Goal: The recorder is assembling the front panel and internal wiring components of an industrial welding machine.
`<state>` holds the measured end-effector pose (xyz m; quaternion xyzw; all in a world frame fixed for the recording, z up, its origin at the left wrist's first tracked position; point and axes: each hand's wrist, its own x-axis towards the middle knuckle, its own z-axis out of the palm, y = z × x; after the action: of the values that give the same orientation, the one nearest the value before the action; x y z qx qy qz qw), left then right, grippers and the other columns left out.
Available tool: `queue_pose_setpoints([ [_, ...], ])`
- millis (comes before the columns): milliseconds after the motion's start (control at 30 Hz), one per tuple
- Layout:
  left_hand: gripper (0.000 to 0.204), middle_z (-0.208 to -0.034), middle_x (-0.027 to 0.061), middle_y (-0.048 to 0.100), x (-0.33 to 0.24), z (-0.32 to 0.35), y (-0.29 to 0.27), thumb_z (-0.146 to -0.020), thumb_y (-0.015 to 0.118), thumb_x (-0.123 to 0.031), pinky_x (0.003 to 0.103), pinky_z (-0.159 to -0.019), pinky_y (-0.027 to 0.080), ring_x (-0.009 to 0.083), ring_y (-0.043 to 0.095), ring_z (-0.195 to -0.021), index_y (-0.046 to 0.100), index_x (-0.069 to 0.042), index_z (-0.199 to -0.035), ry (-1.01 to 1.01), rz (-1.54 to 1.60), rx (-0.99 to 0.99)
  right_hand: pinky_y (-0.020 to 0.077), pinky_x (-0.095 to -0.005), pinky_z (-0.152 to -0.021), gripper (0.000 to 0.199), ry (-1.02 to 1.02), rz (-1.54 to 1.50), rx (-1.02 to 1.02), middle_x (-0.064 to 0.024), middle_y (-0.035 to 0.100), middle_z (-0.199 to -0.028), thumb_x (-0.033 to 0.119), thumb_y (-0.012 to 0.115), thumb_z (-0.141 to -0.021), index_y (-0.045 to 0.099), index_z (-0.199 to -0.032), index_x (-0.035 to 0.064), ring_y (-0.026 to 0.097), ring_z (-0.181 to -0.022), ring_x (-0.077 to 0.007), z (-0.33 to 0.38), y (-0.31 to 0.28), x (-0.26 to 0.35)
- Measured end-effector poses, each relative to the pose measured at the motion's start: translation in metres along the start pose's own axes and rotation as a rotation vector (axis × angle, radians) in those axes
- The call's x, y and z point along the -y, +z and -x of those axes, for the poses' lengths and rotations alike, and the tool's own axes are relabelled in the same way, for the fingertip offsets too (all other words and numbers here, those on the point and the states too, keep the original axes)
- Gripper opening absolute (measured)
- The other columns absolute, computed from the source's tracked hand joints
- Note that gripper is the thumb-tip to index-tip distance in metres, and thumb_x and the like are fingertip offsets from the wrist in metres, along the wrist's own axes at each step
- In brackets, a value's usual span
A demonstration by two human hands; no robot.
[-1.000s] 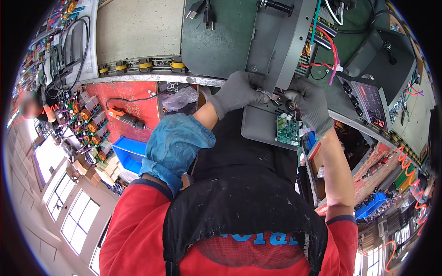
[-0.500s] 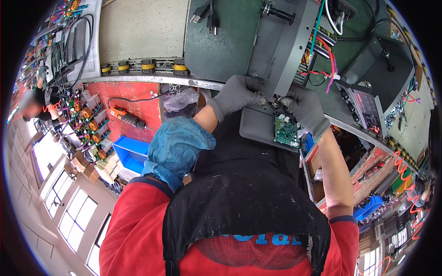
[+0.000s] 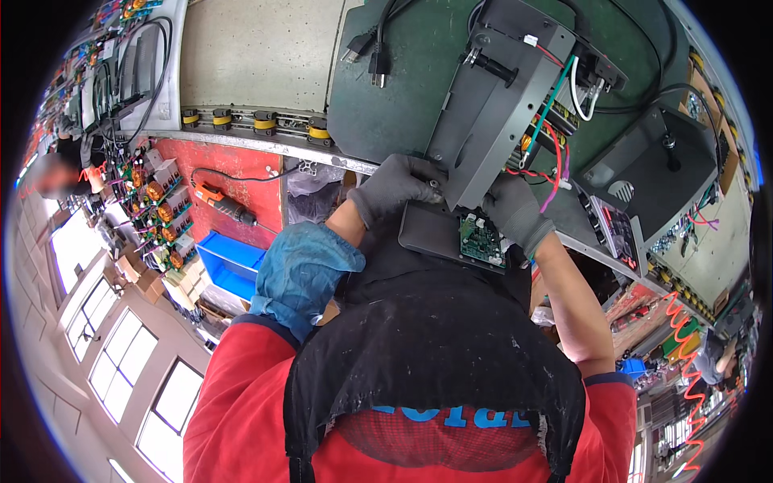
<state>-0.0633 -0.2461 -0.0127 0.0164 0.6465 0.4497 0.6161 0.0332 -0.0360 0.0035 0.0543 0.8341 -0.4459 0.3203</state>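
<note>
A dark grey metal housing (image 3: pixel 503 121) stands tilted at the bench edge, its lower corner between my two gloved hands. My left hand (image 3: pixel 396 190) is left of that corner, with thumb and fingers pinched round a small shiny part too small to name. To the right, my right hand (image 3: pixel 518 214) reaches in beside the housing; its fingertips are hidden behind the metal. Just below both hands, a flat dark panel (image 3: pixel 431 233) hangs over my apron, carrying a green circuit board (image 3: pixel 481 241). Red, purple and green wires (image 3: pixel 557 157) come out of the housing's right side.
A second grey housing (image 3: pixel 656 153) lies at the right of the bench, near a small panel (image 3: pixel 616 229) with wiring. Power plugs (image 3: pixel 378 64) lie on the green mat. An orange power screwdriver (image 3: pixel 225 205) and a blue bin (image 3: pixel 229 264) are lower left. A co-worker (image 3: pixel 60 173) is at far left.
The view has shifted a little. My hands, the housing corner and the panel with the board sit further left in the picture, and my right hand is tucked closer behind the housing.
</note>
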Motion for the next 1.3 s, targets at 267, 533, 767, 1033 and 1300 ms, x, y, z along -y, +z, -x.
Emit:
queue_pose_setpoints([
  [267,0.036,-0.098,0.0126,0.065,-0.002,-0.002,-0.01,-0.072,0.061,0.001,0.028,-0.082,0.05,0.0184,0.063,-0.087,0.062,0.006,-0.107,0.041,0.409,0.122,0.0487,-0.046,-0.074,0.031,0.039,0.231,0.146,-0.0205,0.065,-0.082,0.031,0.055,-0.088,0.068,-0.095,0.004,0.063,-0.078,-0.0368,-0.006,-0.009,0.006],
  [533,0.028,-0.089,0.0131,0.063,-0.009,-0.01,0.007,-0.076,0.053,0.004,0.031,-0.074,0.053,0.0203,0.064,-0.078,0.057,0.005,-0.103,-0.098,0.545,-0.2,0.0494,-0.0442,-0.073,0.032,-0.057,0.274,0.098,-0.0197,0.066,-0.084,0.033,0.055,-0.088,0.069,-0.098,0.0058,0.064,-0.079,-0.0358,-0.006,0.004,-0.014],
  [767,0.023,-0.091,0.011,0.062,-0.017,-0.007,0.011,-0.077,0.051,0.004,0.029,-0.076,0.052,0.0176,0.061,-0.079,0.058,0.004,-0.1,-0.053,0.524,-0.157,0.0488,-0.0421,-0.074,0.035,0.044,-0.073,0.003,-0.0178,0.067,-0.086,0.038,0.057,-0.087,0.07,-0.1,0.0084,0.064,-0.081,-0.0341,-0.004,0.005,-0.026],
  [1033,0.022,-0.086,0.0123,0.064,-0.017,-0.011,0.018,-0.074,0.054,0.007,0.03,-0.072,0.054,0.0187,0.064,-0.078,0.059,0.005,-0.096,-0.034,0.468,-0.262,0.0492,-0.0384,-0.075,0.029,-0.031,0.137,0.089,-0.0132,0.069,-0.09,0.035,0.06,-0.085,0.071,-0.1,0.0123,0.065,-0.083,-0.03,-0.012,0.001,-0.027],
  [1300,0.017,-0.083,0.0109,0.062,-0.001,-0.023,0.018,-0.073,0.056,0.006,0.029,-0.069,0.054,0.0177,0.062,-0.074,0.06,0.003,-0.089,0.013,0.513,-0.275,0.0495,-0.0357,-0.076,0.022,-0.011,0.23,0.072,-0.0114,0.069,-0.091,0.022,0.064,-0.081,0.071,-0.1,0.0128,0.065,-0.084,-0.0269,-0.016,-0.012,-0.017],
])
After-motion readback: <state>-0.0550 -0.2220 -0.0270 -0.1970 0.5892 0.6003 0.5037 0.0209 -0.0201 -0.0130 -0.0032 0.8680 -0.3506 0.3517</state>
